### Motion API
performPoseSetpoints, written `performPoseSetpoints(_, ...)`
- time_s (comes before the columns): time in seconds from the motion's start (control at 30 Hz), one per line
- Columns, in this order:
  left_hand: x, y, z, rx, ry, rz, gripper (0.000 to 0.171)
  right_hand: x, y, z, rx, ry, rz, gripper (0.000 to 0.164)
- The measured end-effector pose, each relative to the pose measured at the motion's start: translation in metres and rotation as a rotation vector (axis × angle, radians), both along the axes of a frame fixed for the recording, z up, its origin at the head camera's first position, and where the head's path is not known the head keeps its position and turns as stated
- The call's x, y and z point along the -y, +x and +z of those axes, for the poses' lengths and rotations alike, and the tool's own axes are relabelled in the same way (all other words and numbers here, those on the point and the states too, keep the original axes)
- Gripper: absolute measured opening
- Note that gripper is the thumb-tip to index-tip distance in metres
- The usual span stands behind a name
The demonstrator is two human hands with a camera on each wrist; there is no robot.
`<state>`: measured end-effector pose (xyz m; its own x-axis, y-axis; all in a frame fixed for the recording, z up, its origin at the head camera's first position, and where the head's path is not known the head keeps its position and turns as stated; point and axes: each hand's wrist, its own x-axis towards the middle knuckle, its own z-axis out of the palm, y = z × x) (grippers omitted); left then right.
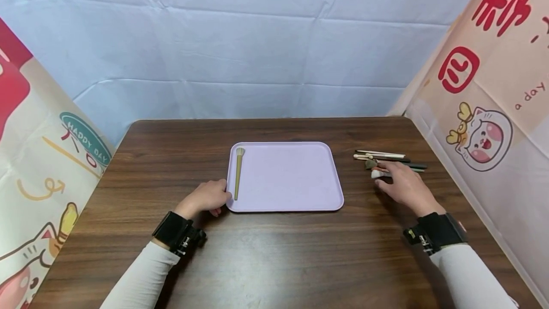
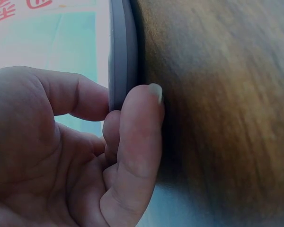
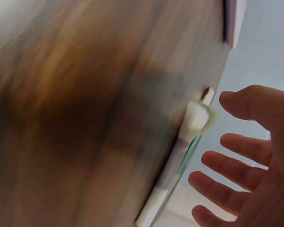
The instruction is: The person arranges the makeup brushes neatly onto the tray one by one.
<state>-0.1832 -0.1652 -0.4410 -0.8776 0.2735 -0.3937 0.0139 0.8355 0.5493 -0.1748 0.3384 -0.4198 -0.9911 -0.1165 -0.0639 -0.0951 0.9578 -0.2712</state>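
My left hand point(image 1: 206, 197) pinches the lavender tray point(image 1: 291, 175) at its left edge. In the left wrist view, the thumb meets the tray's rim point(image 2: 120, 61) from one side and curled fingers bear on the other. A makeup brush point(image 1: 238, 173) with an olive handle lies inside the tray along its left side, bristles toward the back. My right hand point(image 1: 405, 185) hovers over a bunch of makeup brushes, its fingers spread and apart from them in the right wrist view. Nearest to it is a white-tipped brush point(image 3: 196, 118); part of the bunch is hidden under the hand.
Light-handled brushes point(image 1: 383, 154) lie at the back of the bunch, right of the tray. The brown wooden table point(image 1: 266, 261) ends at a pale blue cloth backdrop point(image 1: 257, 61). Printed sheets stand at the left point(image 1: 55, 156) and right point(image 1: 484, 123).
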Motion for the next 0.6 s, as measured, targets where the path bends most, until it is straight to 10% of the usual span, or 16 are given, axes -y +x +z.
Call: performPoseSetpoints(0.6, 0.0, 0.0, -0.001, -0.003, 0.004, 0.002, 0.02, -0.03, 0.002, -0.013, -0.095, 0.051, 0.02, 0.045)
